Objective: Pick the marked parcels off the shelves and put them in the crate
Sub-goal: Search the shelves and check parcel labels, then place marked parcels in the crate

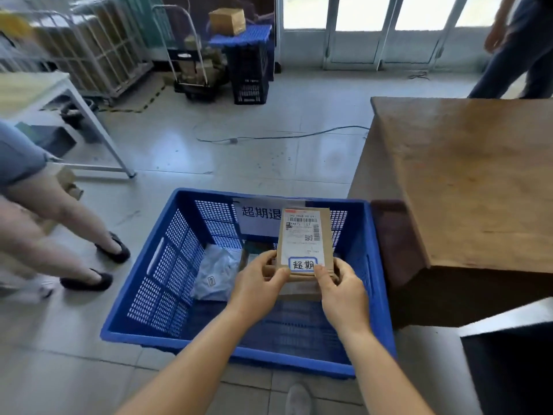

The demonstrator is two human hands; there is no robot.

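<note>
Right now I am gripping a parcel [303, 244] with both hands: my left hand [258, 280] is pinching its lower left corner and my right hand [341, 287] its lower right, thumbs lying on the labelled face. I am holding it upright over the crate [155, 283], near the far wall, where a paper sign [258, 218] is hanging. Inside, a pale bag [217, 272] is lying, and something dark beside it, too hidden to name. A wooden table [466, 187] is standing right of the crate.
</note>
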